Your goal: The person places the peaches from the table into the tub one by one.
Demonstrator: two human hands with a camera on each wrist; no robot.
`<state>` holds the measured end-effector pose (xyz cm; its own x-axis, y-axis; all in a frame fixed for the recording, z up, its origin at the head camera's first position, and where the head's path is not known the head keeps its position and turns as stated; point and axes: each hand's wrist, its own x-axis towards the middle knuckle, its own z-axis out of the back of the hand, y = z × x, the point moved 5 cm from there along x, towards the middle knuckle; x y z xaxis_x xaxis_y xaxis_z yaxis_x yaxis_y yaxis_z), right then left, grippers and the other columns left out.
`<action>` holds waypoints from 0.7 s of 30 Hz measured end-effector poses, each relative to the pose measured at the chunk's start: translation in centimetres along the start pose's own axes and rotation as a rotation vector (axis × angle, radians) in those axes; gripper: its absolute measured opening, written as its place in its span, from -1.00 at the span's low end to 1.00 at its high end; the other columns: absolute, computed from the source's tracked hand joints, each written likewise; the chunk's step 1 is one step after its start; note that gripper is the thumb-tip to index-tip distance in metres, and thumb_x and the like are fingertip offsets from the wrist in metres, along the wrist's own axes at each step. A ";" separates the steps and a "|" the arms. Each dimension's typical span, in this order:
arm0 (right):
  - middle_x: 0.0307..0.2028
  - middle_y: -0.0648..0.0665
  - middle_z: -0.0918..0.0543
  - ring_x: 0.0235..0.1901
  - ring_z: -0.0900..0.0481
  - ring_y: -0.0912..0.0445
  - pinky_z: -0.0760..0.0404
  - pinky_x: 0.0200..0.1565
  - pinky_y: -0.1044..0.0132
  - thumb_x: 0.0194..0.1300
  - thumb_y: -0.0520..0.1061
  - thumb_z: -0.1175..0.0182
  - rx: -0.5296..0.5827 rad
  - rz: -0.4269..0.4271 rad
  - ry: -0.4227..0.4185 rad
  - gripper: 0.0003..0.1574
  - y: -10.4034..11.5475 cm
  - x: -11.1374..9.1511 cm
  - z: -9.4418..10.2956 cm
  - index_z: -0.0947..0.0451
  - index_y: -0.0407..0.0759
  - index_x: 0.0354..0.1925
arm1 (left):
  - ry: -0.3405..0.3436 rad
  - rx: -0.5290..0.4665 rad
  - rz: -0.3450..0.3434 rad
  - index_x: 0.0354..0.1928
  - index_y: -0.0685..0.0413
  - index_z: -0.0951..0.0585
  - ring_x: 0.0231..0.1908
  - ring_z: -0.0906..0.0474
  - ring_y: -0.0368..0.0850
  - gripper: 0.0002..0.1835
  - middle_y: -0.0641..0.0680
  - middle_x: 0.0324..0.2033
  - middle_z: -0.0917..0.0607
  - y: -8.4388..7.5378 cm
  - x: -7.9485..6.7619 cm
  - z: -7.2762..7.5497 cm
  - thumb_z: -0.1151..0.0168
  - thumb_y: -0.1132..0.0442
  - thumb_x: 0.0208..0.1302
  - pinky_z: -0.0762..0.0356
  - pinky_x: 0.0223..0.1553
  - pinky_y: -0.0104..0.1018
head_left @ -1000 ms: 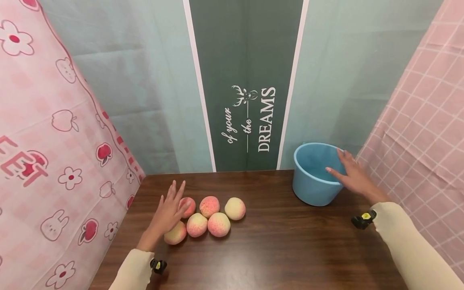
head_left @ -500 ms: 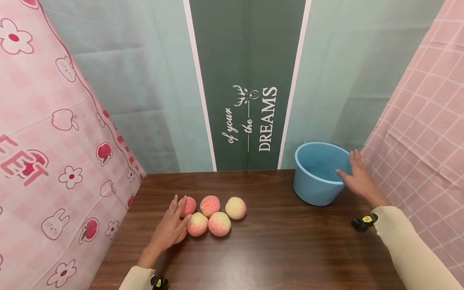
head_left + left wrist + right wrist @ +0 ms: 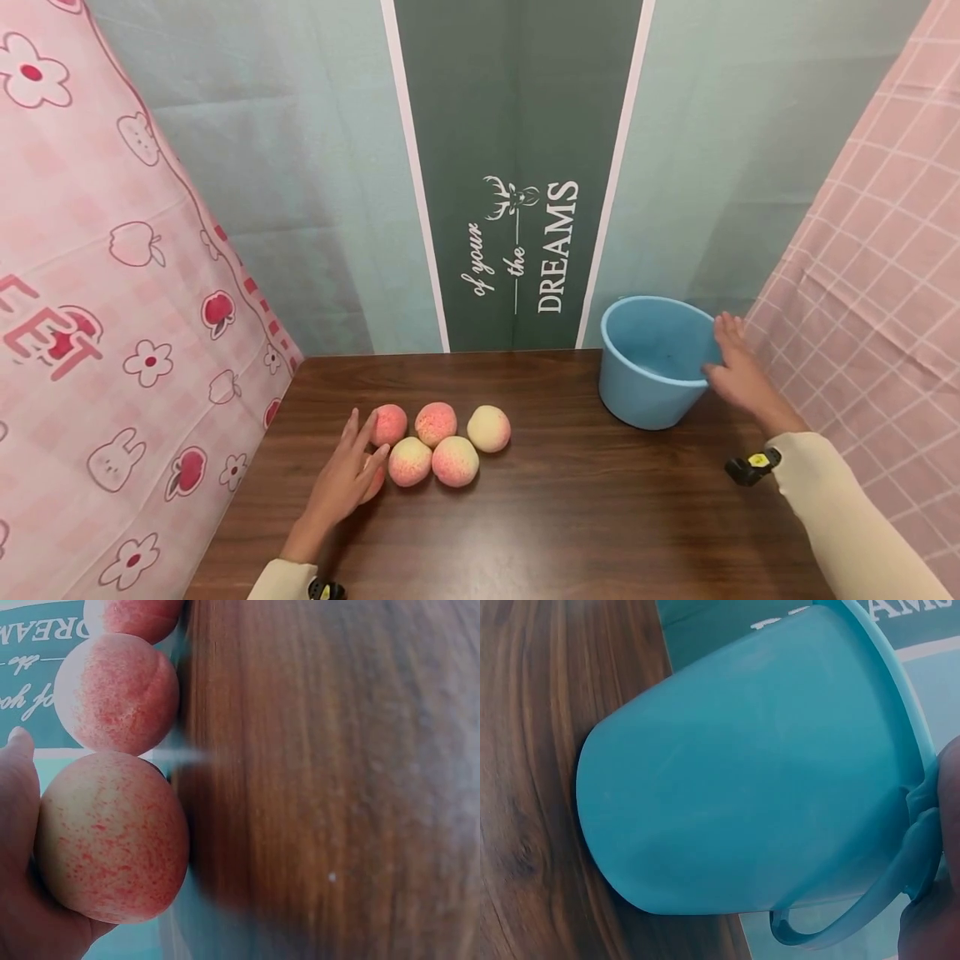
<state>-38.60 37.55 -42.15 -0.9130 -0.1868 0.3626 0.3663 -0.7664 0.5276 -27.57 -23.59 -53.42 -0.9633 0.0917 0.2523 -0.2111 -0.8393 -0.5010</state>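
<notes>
My left hand (image 3: 341, 483) is on the nearest-left peach (image 3: 372, 482), thumb and fingers spread around its sides. In the left wrist view this pink-flecked, yellowish peach (image 3: 112, 840) sits against the thumb and palm; the fingers behind it are mostly hidden. Several more peaches are grouped to its right, among them a red one (image 3: 390, 425) at the fingertips and a pale one (image 3: 489, 429) at the end. My right hand (image 3: 738, 375) holds the right rim of a light blue bucket (image 3: 648, 400), beside its handle (image 3: 855, 915).
The dark wooden table (image 3: 540, 525) meets a green-grey cloth backdrop (image 3: 510, 100) with lettering close behind the bucket. Pink printed cloth (image 3: 172, 292) hangs on the left, and pink checked cloth (image 3: 862, 292) stands close beside the right hand.
My left hand has come down from above the peaches onto the nearest-left one. My right hand has moved outward to the bucket's right rim, and the bucket has shifted slightly left.
</notes>
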 end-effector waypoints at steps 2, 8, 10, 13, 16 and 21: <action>0.40 -0.45 0.34 0.39 0.54 -0.16 0.51 0.34 -0.04 0.11 -0.35 -0.02 0.005 0.011 0.003 0.00 0.4 0.0 -0.2 0.29 -0.55 0.36 | 0.002 -0.005 0.007 0.46 -0.21 -0.05 0.38 0.04 0.24 -0.31 0.20 0.45 0.10 0.0 -0.1 0.0 0.09 -0.20 0.38 -0.35 -0.04 0.36; 0.39 -0.50 0.30 0.40 0.51 -0.19 0.46 0.34 -0.08 0.08 -0.38 -0.07 0.005 0.055 0.007 0.02 1.7 0.1 -0.8 0.27 -0.58 0.35 | -0.006 -0.009 0.019 0.46 -0.22 -0.07 0.38 0.04 0.24 -0.32 0.20 0.45 0.09 0.0 -0.1 0.0 0.11 -0.22 0.38 -0.35 -0.03 0.36; 0.39 -0.49 0.29 0.40 0.51 -0.18 0.45 0.34 -0.09 0.08 -0.39 -0.08 0.008 0.060 0.012 0.03 2.1 0.0 -1.1 0.27 -0.58 0.36 | -0.008 -0.012 0.020 0.46 -0.21 -0.08 0.38 0.04 0.24 -0.32 0.20 0.45 0.09 0.1 -0.2 -0.1 0.11 -0.22 0.38 -0.34 -0.03 0.36; 0.41 -0.45 0.29 0.40 0.52 -0.15 0.44 0.35 -0.08 0.09 -0.39 -0.09 0.012 0.063 0.025 0.04 2.7 -0.1 -1.7 0.28 -0.53 0.38 | -0.012 -0.020 0.021 0.46 -0.22 -0.08 0.38 0.05 0.24 -0.32 0.20 0.45 0.09 0.2 -0.2 -0.1 0.10 -0.21 0.38 -0.32 -0.01 0.37; 0.42 -0.42 0.28 0.41 0.49 -0.13 0.40 0.36 -0.08 0.10 -0.38 -0.10 0.011 0.075 0.029 0.04 3.4 -0.2 -2.3 0.26 -0.49 0.39 | -0.017 -0.027 0.021 0.45 -0.22 -0.10 0.38 0.05 0.24 -0.33 0.19 0.45 0.08 0.2 -0.2 -0.1 0.09 -0.21 0.37 -0.29 0.02 0.38; 0.44 -0.36 0.24 0.42 0.45 -0.11 0.35 0.36 -0.08 0.11 -0.38 -0.13 0.020 0.103 0.035 0.05 4.9 -0.4 -3.3 0.23 -0.43 0.41 | -0.026 -0.030 0.013 0.43 -0.19 -0.16 0.37 0.02 0.26 -0.34 0.20 0.44 0.03 0.3 -0.2 -0.1 0.06 -0.20 0.37 -0.24 0.06 0.38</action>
<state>-36.99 31.85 -42.25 -0.8758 -0.2861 0.3888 0.4621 -0.7298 0.5038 -27.42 -23.79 -53.72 -0.9614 0.0664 0.2670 -0.2037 -0.8240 -0.5286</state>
